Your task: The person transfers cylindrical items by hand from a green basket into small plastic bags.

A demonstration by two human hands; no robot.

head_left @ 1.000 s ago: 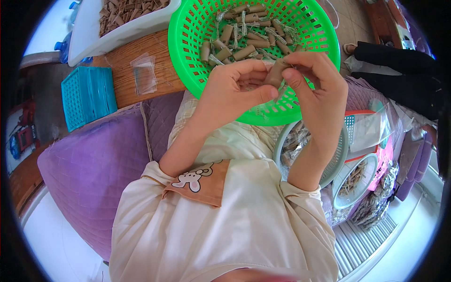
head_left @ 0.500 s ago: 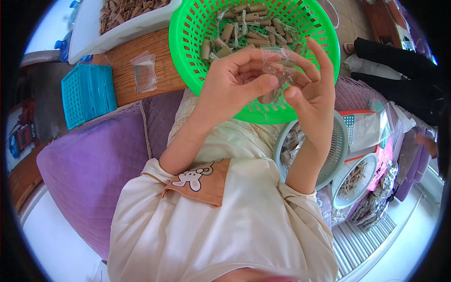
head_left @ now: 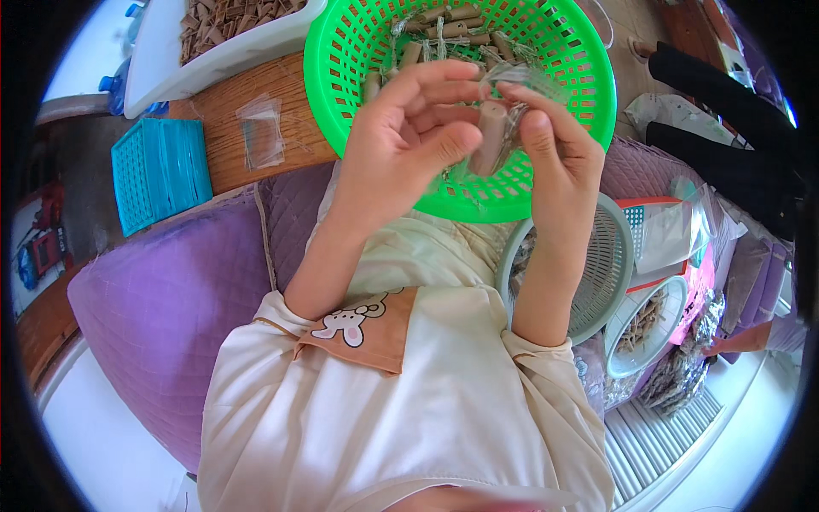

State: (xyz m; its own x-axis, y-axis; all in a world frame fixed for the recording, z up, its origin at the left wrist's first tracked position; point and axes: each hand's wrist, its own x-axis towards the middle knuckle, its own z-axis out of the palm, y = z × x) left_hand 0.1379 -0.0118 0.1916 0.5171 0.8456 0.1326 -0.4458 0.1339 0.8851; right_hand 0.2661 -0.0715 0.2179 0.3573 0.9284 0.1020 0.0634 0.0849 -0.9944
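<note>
My left hand [head_left: 409, 145] and my right hand [head_left: 546, 141] meet over the near rim of a green plastic basket [head_left: 589, 94]. Between their fingertips is a small brown roll [head_left: 490, 136] inside a clear plastic sleeve [head_left: 512, 81]. The right thumb and fingers pinch the sleeve and roll; the left thumb presses against the roll's lower end. Several more brown rolls [head_left: 444, 30] tied with string lie in the basket.
A white tray [head_left: 222, 51] of brown pieces sits at the back left. Clear small bags [head_left: 260, 132] lie on a wooden board, beside a blue stack [head_left: 158, 171]. A grey basket [head_left: 606, 273] and a white bowl [head_left: 661, 333] of rolls stand at my right. A purple quilt [head_left: 162, 307] covers my left.
Both hands have risen slightly and drawn closer to the camera. The roll now stands more upright between the fingers, inside the clear sleeve.
</note>
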